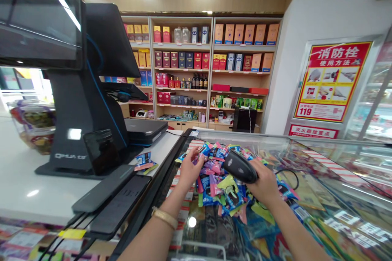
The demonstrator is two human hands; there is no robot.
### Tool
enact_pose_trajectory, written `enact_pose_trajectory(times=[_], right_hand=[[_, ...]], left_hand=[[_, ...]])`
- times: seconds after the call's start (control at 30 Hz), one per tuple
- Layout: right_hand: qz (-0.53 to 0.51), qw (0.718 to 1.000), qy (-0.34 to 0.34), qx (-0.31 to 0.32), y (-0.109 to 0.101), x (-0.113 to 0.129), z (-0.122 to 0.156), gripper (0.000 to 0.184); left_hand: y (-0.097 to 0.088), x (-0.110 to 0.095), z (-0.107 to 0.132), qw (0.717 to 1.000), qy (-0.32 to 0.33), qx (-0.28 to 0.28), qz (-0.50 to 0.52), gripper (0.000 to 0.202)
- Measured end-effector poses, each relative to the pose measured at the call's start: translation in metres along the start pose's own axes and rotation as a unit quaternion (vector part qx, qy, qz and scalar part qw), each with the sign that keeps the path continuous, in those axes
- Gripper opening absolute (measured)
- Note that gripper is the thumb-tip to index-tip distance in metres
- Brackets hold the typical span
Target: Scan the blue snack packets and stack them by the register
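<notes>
A heap of small wrapped snack packets point(234, 193) in blue, pink and green lies on the glass counter point(211, 236). My right hand point(263, 181) is wrapped round the handle of a black barcode scanner point(240, 167), whose head points left over the heap. At the heap's left edge, my left hand point(192, 165) has its fingers curled on a blue and pink snack packet point(204, 151). A tan bracelet point(165, 217) sits on my left wrist. Packets under the scanner are partly hidden.
Left stands a black checkout terminal point(82, 102) on a white counter point(33, 195). Two dark phone-like devices point(119, 204) with cables lie near its edge, beside a few loose packets point(144, 162). Behind are shelves point(183, 47) of boxed goods; a red poster point(333, 81) hangs right.
</notes>
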State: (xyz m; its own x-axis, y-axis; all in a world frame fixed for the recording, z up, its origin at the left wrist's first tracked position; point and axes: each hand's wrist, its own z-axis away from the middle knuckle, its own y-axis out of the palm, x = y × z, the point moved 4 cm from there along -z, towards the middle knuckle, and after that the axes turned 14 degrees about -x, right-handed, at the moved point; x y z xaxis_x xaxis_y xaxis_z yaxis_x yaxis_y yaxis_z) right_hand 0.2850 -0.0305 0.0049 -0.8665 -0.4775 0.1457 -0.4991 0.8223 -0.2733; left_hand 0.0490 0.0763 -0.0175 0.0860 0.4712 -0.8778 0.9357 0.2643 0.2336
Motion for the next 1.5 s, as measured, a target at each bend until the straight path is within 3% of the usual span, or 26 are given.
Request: enact_pose_trajectory(times=[0.07, 0.17, 0.3, 0.67, 1.17, 1.4, 1.5], right_hand=[[-0.003, 1.000, -0.001, -0.001, 0.000, 0.000, 0.000, 0.016], [-0.006, 1.000, -0.003, -0.003, 0.000, 0.001, 0.000, 0.016], [-0.014, 1.000, -0.013, -0.003, 0.000, 0.004, 0.000, 0.013], [-0.046, 0.998, -0.042, 0.013, 0.001, 0.028, -0.004, 0.016], [-0.050, 0.997, -0.044, 0.040, 0.003, 0.035, -0.004, 0.015], [-0.038, 0.998, -0.049, 0.019, -0.001, 0.031, -0.004, 0.017], [-0.021, 0.998, -0.051, 0.011, -0.001, 0.021, -0.001, 0.017]], left_hand=[[-0.004, -0.001, 0.000, 0.991, -0.089, -0.028, 0.097, 0.037], [-0.006, -0.007, 0.004, 0.954, -0.204, -0.030, 0.217, 0.026], [-0.006, -0.015, 0.010, 0.918, -0.284, -0.025, 0.275, 0.016], [0.005, -0.014, 0.020, 0.912, -0.281, -0.040, 0.297, 0.025], [0.006, -0.007, 0.022, 0.902, -0.289, -0.043, 0.316, 0.020], [0.000, -0.016, 0.015, 0.893, -0.310, -0.087, 0.315, 0.021], [-0.021, -0.023, -0.007, 0.885, -0.267, -0.168, 0.342, 0.015]])
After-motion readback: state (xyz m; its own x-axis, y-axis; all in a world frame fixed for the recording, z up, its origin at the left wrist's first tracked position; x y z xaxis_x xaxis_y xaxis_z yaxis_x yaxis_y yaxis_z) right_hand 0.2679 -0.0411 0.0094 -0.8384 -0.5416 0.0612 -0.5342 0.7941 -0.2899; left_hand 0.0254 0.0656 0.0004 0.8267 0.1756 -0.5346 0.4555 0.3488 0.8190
